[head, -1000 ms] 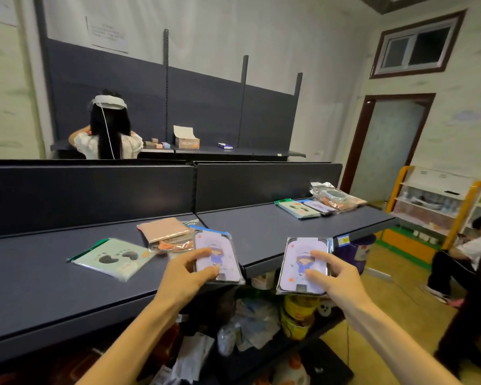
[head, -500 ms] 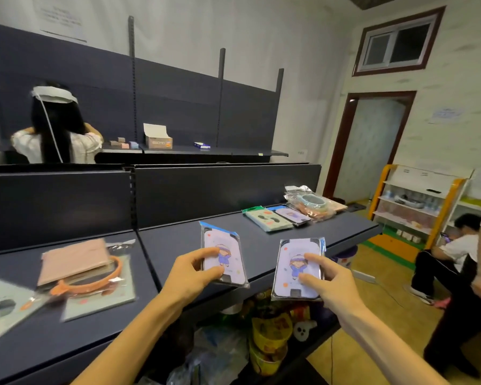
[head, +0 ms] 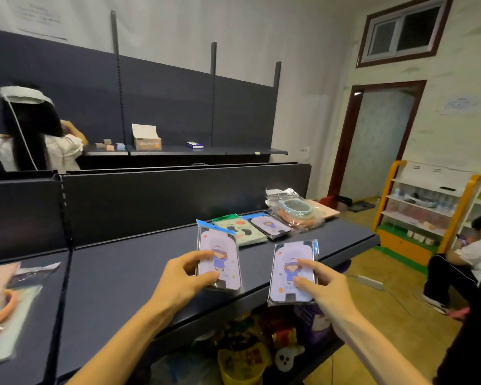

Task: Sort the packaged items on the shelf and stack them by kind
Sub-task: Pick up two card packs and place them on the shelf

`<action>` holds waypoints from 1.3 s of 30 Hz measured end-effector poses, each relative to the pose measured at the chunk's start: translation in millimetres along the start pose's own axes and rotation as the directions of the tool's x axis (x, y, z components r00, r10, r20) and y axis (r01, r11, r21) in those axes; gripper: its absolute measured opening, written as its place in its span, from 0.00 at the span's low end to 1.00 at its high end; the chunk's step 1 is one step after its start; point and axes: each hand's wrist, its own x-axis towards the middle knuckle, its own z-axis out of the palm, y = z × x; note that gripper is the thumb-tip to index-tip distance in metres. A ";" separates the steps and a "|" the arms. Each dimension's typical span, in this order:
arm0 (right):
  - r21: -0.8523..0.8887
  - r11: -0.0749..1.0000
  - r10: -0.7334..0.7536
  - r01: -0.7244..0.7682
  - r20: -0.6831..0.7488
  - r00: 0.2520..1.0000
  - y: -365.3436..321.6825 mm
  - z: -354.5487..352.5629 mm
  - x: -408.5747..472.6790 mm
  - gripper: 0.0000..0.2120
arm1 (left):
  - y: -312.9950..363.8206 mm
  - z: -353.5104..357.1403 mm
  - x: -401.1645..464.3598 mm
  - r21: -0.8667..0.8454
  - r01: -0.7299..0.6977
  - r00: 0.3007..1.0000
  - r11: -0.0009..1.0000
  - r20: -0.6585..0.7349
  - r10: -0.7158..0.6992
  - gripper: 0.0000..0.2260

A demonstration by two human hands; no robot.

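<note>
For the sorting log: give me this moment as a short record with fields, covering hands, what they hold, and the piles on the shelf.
left hand: left hand grips a lilac cartoon phone case in clear wrap with a blue header
right hand: right hand grips a matching lilac cartoon phone case in clear wrap, at the shelf's front edge
shelf: dark grey metal shelf
far right piles: green spotted packet, third lilac case, bagged rings, side by side
far left: blurred pink packet and orange ring
status: matching pair not yet stacked
</note>
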 end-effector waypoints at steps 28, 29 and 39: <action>-0.299 0.900 -0.194 0.318 0.380 0.904 20.6 -47.6 267.3 0.18 | 1.5 121.9 152.6 0.088 0.034 0.927 0.996 -0.375 0.002 0.16; -0.286 0.904 -0.193 0.317 0.388 0.901 20.8 -42.7 275.0 0.18 | 1.3 122.4 159.2 0.095 0.040 0.928 0.995 -0.373 -0.002 0.16; -0.357 0.849 -0.136 0.390 0.565 0.814 17.3 -8.7 320.5 0.20 | 4.1 127.9 196.8 0.080 0.065 0.895 0.995 -0.445 -0.022 0.15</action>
